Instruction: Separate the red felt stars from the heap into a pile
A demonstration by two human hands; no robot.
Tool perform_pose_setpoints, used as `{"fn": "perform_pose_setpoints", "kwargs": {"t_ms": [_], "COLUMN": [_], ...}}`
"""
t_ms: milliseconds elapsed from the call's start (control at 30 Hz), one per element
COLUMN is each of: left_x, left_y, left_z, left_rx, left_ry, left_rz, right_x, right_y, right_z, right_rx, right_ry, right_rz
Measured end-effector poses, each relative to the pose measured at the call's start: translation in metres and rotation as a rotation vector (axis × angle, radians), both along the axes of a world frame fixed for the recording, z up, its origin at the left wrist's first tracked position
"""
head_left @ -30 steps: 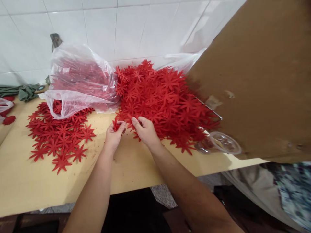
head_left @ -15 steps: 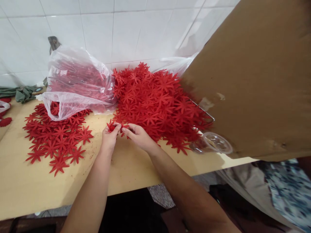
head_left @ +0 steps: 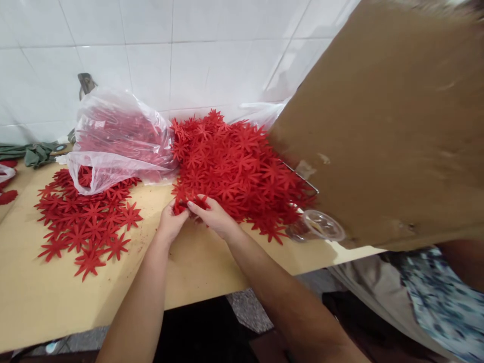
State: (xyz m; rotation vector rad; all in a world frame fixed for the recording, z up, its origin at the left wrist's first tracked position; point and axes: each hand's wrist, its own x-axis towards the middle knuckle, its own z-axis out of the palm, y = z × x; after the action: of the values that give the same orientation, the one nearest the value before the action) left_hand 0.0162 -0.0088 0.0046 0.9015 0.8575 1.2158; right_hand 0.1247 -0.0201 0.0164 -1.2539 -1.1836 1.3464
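My left hand (head_left: 171, 222) and my right hand (head_left: 215, 216) meet above the table, in front of a large heap of red flower cutouts (head_left: 227, 166). Both are closed on one red flower cutout (head_left: 180, 205), with the thumbs near each other. Its petals poke out between and above my fingers; whether there is more than one layer I cannot tell. To the left, a flatter pile of darker red flower cutouts (head_left: 88, 222) spreads over the table (head_left: 196, 272).
A clear plastic bag (head_left: 121, 136) full of red pieces lies behind the left pile. On the right a large brown cardboard panel (head_left: 378, 126) leans over the table, with a clear plastic cup (head_left: 324, 225) below it. Patterned clothing of another person (head_left: 446, 302) shows at lower right.
My hands have drawn closer together, and the red flower cutout now spans between them. The view has shifted slightly, showing more wall tiles.
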Motion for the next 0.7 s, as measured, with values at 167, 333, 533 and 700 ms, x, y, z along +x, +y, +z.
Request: {"fn": "perform_pose_setpoints", "kwargs": {"t_ms": [167,333,533,700], "left_x": [-0.008,-0.016,-0.014,-0.017], "left_y": [0.000,0.002,-0.002,-0.003], "left_z": [0.004,0.012,0.015,0.009], "left_rx": [-0.111,-0.212,-0.256,-0.268], "left_ry": [-0.042,-0.303,-0.393,-0.425], "left_rz": [-0.070,-0.149,-0.160,-0.128], "right_x": [0.033,0.082,0.016,-0.043], "right_y": [0.034,0.062,0.017,-0.007], "right_z": [0.019,0.064,0.041,0.004], "right_rx": [0.324,0.657,0.792,0.715], "right_ry": [-0.387,-1.046,-1.009,-0.911], "right_rz": [-0.157,-0.580,-0.135,-0.071]}}
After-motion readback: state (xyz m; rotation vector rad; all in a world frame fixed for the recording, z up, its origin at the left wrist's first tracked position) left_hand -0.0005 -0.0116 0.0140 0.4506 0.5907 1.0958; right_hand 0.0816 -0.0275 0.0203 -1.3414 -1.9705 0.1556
